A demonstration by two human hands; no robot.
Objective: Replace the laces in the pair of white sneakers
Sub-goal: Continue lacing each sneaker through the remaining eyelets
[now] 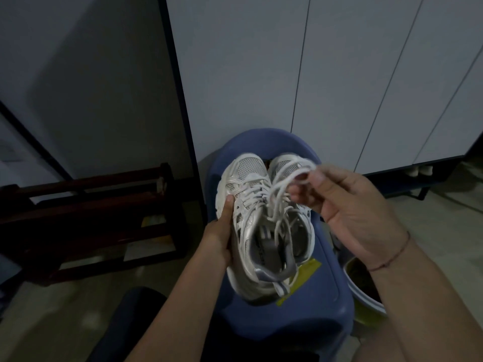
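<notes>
Head view: left hand (222, 231) grips a white mesh sneaker (249, 169); right hand (352, 205) pinches its white cord lace (283, 176), which may knot if yanked.

mesh sneakers (251, 205), smooth plastic stool (321, 296), wooden rack (91, 220)

Your forearms are bare up to the near edge — and round your right wrist, just behind the right hand (350, 205), sits a thin reddish-brown cord bracelet (394, 256).
</notes>
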